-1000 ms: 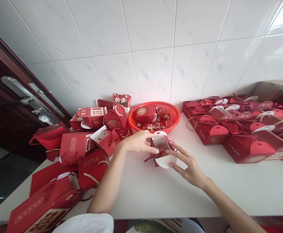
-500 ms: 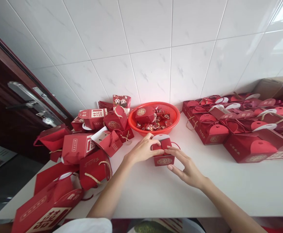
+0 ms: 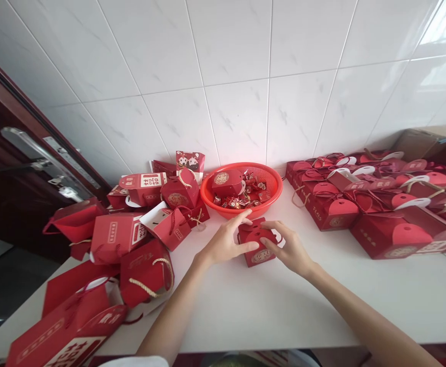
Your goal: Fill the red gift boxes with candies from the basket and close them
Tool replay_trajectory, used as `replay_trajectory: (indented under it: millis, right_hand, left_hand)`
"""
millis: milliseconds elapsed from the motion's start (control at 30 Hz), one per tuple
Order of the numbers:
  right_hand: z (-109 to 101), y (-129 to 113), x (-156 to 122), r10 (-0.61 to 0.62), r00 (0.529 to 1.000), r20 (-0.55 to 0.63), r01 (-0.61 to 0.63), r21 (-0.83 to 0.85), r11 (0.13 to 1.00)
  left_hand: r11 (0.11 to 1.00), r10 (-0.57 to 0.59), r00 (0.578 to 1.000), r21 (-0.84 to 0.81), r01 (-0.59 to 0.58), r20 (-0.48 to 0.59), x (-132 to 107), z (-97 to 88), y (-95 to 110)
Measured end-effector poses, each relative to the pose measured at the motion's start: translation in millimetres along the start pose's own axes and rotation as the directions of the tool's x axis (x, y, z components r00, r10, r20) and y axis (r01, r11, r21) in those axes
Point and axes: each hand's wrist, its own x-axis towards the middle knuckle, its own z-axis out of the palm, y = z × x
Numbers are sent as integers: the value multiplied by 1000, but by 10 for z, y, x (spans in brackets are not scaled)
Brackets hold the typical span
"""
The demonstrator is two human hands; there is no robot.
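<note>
In the head view a small red gift box (image 3: 258, 253) with a gold emblem stands on the white table between my hands. Its top flaps are folded over, and a red cord shows on its right side. My left hand (image 3: 226, 240) grips the box's left side, thumb on the front and fingers behind. At the top right, my right hand (image 3: 289, 251) pinches the flap, its thumb against the upper front face. Just behind the box sits a red-orange plastic basket (image 3: 207, 200) holding wrapped sweets (image 3: 232, 202) and another closed red box (image 3: 228, 180).
Several red gift boxes and bags, some gaping, are heaped at the left, including a large red box (image 3: 66, 326). Rows of closed red boxes (image 3: 332, 214) stand at the right. Behind rises a tiled wall (image 3: 238, 117); a door with a handle (image 3: 35, 158) is at far left.
The box's upright top flaps have been folded down into a sloping top. My right hand has moved from the box's side onto its top, and the box has turned slightly.
</note>
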Motion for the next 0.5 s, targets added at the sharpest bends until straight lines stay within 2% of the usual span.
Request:
replay_trajectory:
  millis: [133, 200, 333, 500]
  right_hand:
    - [65, 83, -18, 32, 990, -138, -31, 6, 1000]
    - [76, 155, -17, 105, 982, -160, -101, 35, 994]
    - [64, 339, 26, 288, 952, -100, -273, 141, 951]
    - [14, 419, 72, 366, 931, -17, -354, 216, 910]
  left_hand:
    - [1000, -14, 998, -9, 13, -66, -7, 74, -39]
    - [1000, -21, 998, -23, 19, -56, 3, 84, -55]
    - [997, -76, 996, -12, 75, -39, 7, 83, -93]
    - [976, -216, 976, 8, 216, 6, -37, 37, -120]
